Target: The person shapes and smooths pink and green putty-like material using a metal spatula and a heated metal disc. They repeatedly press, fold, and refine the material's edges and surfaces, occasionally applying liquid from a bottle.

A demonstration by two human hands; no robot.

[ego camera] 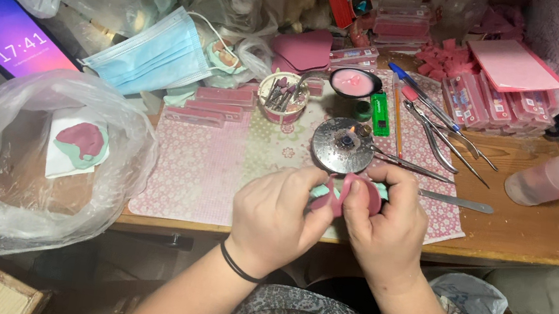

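A wooden desk (pixel 526 238) is seen from above, and the round metal burner (pixel 342 145) at its middle serves as landmark. Far to the left of the burner, off the desk edge, a large clear plastic bag (pixel 7 198) is spread open with a pale cast topped in pink (pixel 80 142) inside it. Up and left of the burner a blue face mask (pixel 151 53) is draped, and further left a lit phone (pixel 0 23) is propped. Directly beneath the burner lies a patterned pink mat (pixel 204 168). To the burner's right a pinkish squeeze bottle (pixel 557 178) lies on its side, with metal pliers (pixel 445 134) between the two.

Just below the burner, the left hand (pixel 276 215) and right hand (pixel 387 225) are brought together, both closed on a pink wax piece (pixel 355 193) pinched between thumbs and fingertips, seemingly over a pale green cast.

The piece is judged light, thin and soft, likely pliable and easily dented or torn; it is best gripped at its edges with gentle, even pressure. It appears dull rose pink, curved and smooth, largely hidden by the fingers.
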